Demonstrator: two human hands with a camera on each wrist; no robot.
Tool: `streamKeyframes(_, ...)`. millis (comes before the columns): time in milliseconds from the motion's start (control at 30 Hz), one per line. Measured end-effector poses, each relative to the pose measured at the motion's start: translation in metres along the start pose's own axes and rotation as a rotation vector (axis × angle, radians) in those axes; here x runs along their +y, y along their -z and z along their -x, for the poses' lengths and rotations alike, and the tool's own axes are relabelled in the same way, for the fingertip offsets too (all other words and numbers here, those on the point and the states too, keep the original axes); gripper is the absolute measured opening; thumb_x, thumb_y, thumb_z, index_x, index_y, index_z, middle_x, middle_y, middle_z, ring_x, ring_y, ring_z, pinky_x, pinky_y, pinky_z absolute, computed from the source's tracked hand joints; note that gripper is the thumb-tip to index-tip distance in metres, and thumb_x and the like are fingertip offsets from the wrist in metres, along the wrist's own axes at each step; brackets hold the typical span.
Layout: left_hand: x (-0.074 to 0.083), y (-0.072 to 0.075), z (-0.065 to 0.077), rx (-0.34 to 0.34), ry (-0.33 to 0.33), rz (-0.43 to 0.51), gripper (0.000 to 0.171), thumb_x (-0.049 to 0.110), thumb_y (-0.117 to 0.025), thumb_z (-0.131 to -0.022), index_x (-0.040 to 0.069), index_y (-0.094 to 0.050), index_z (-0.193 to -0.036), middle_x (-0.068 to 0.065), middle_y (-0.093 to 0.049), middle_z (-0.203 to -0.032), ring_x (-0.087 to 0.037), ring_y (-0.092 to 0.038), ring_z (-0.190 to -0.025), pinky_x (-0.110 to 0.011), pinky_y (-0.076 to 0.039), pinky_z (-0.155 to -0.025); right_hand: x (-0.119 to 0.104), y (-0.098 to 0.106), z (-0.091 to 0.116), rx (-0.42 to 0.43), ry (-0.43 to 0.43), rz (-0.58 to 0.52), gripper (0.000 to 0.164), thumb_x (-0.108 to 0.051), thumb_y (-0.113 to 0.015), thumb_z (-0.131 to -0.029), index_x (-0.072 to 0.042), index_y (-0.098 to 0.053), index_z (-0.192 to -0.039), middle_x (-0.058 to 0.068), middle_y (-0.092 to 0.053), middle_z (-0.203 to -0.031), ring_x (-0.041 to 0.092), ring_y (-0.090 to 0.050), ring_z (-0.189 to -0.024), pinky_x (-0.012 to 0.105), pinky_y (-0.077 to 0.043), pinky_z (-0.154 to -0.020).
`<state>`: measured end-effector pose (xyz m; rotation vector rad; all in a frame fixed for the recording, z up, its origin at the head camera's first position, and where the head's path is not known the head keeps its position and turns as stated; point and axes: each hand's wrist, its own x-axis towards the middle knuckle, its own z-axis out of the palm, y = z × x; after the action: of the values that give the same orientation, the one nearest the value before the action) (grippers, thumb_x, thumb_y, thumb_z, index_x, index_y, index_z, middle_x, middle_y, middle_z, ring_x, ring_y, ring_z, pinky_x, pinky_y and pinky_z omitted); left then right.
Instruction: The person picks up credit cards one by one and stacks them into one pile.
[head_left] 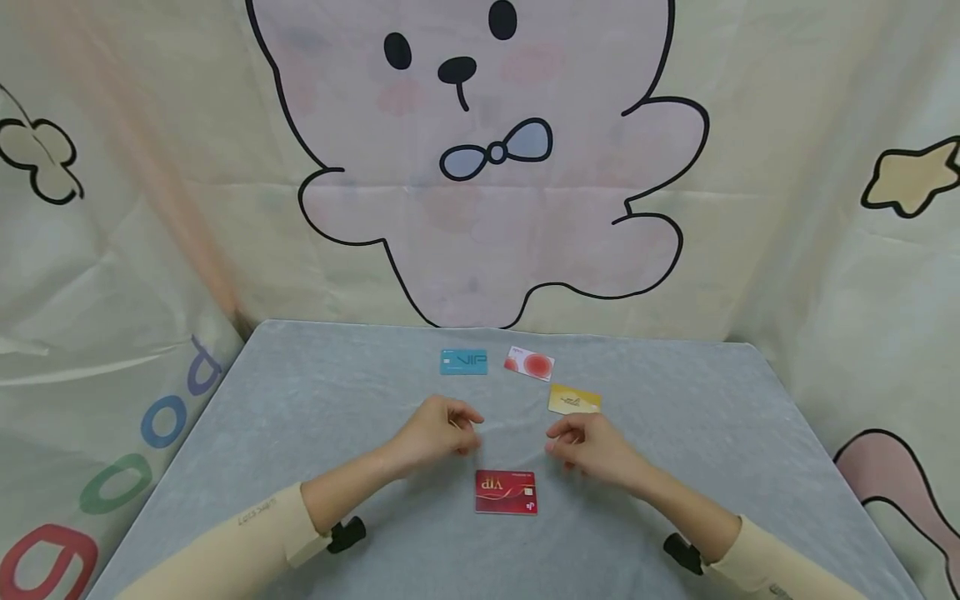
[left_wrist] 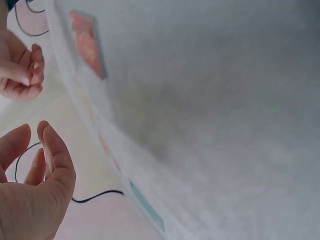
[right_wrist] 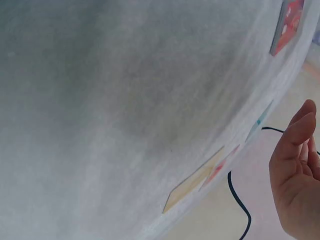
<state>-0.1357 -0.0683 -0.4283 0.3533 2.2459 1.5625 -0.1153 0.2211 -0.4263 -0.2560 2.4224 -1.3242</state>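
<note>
A red VIP card (head_left: 506, 492) lies on the grey-blue tablecloth, its lettering upside down in the head view; a thick grey edge shows along this red card (right_wrist: 290, 26) in the right wrist view. Above and left of it hovers my left hand (head_left: 441, 429), fingers loosely bent and holding nothing. My right hand (head_left: 596, 448) hangs up and to the right of the red card, also without anything in it. Just beyond the right fingers is a yellow card (head_left: 574, 397). Farther back lie a blue VIP card (head_left: 463, 362) and a white card with a red circle (head_left: 529, 364).
The covered table (head_left: 337, 375) reaches back to a cream curtain (head_left: 712, 275) printed with a big bear. Side curtains hang to the left and right, with coloured letters on the left one. Dark wrist cameras (head_left: 347, 534) sit under both wrists.
</note>
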Motion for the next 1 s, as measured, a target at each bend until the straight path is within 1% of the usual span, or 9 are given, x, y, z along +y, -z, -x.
streamKeyframes(167,0.013,0.007,-0.005,0.017,-0.036,-0.015,0.029,0.012,-0.079,-0.093,-0.002,-0.074,-0.117,-0.005,-0.068,-0.084,-0.02,-0.066,-0.073,-0.031,-0.057,-0.069,-0.004,0.006,0.004,0.034,0.011,0.014,0.029,-0.018,-0.076,-0.097,0.003,-0.07,-0.116,0.014,-0.069,-0.089,0.033,-0.067,-0.077,0.03,-0.054,-0.059)
streamKeyframes(367,0.025,0.01,-0.008,0.025,-0.059,0.005,0.029,0.013,-0.079,-0.093,0.002,-0.075,-0.119,-0.006,-0.069,-0.088,-0.027,-0.068,-0.08,-0.042,-0.06,-0.077,-0.013,0.014,0.009,0.079,-0.009,-0.01,0.03,-0.018,-0.076,-0.096,0.003,-0.069,-0.117,0.012,-0.069,-0.091,0.032,-0.066,-0.08,0.033,-0.054,-0.061)
streamKeyframes(433,0.028,0.011,-0.009,0.034,-0.058,0.009,0.03,0.013,-0.08,-0.092,0.003,-0.075,-0.12,-0.006,-0.069,-0.089,-0.028,-0.068,-0.081,-0.042,-0.06,-0.078,-0.014,0.017,0.01,0.101,-0.012,-0.011,0.03,-0.018,-0.076,-0.096,0.003,-0.07,-0.117,0.012,-0.069,-0.091,0.032,-0.066,-0.08,0.033,-0.054,-0.061)
streamKeyframes(533,0.034,0.01,-0.014,0.048,-0.057,0.007,0.032,0.016,-0.081,-0.092,0.005,-0.075,-0.121,-0.005,-0.069,-0.091,-0.026,-0.068,-0.08,-0.037,-0.059,-0.075,-0.013,0.022,0.01,0.128,-0.002,-0.005,0.03,-0.018,-0.077,-0.096,0.003,-0.069,-0.117,0.012,-0.07,-0.092,0.031,-0.067,-0.081,0.032,-0.054,-0.061)
streamKeyframes(600,0.038,0.009,-0.018,0.052,-0.063,0.009,0.033,0.018,-0.082,-0.092,0.007,-0.075,-0.122,-0.005,-0.069,-0.093,-0.025,-0.068,-0.08,-0.033,-0.057,-0.072,-0.012,0.026,0.009,0.145,0.007,0.0,0.031,-0.017,-0.076,-0.097,0.004,-0.068,-0.119,0.013,-0.071,-0.093,0.032,-0.067,-0.082,0.033,-0.055,-0.061)
streamKeyframes(800,0.053,0.002,-0.03,0.049,-0.071,0.026,0.03,0.017,-0.082,-0.091,0.012,-0.076,-0.121,-0.005,-0.068,-0.096,-0.022,-0.067,-0.081,-0.032,-0.057,-0.072,-0.01,0.039,0.004,0.206,-0.006,0.013,0.035,-0.023,-0.074,-0.099,0.002,-0.069,-0.122,0.017,-0.072,-0.1,0.036,-0.067,-0.088,0.036,-0.056,-0.064)
streamKeyframes(867,0.056,0.0,-0.034,0.049,-0.068,0.034,0.03,0.017,-0.082,-0.092,0.011,-0.075,-0.121,-0.005,-0.068,-0.096,-0.021,-0.068,-0.081,-0.031,-0.056,-0.072,-0.011,0.045,0.004,0.225,-0.001,0.01,0.036,-0.024,-0.073,-0.099,0.002,-0.069,-0.124,0.015,-0.072,-0.101,0.036,-0.067,-0.09,0.035,-0.056,-0.065)
streamKeyframes(967,0.057,-0.003,-0.042,0.052,-0.066,0.05,0.032,0.016,-0.081,-0.091,0.009,-0.074,-0.122,-0.005,-0.068,-0.097,-0.024,-0.069,-0.083,-0.031,-0.056,-0.071,-0.011,0.052,0.003,0.247,0.008,0.004,0.037,-0.024,-0.073,-0.1,0.002,-0.068,-0.126,0.015,-0.072,-0.105,0.035,-0.068,-0.093,0.035,-0.057,-0.067)
streamKeyframes(1000,0.058,-0.004,-0.044,0.052,-0.064,0.056,0.033,0.015,-0.081,-0.092,0.008,-0.074,-0.123,-0.005,-0.068,-0.097,-0.027,-0.069,-0.085,-0.031,-0.056,-0.072,-0.011,0.054,0.003,0.253,0.006,0.003,0.037,-0.025,-0.072,-0.101,0.002,-0.068,-0.127,0.014,-0.072,-0.107,0.034,-0.069,-0.094,0.035,-0.058,-0.068)
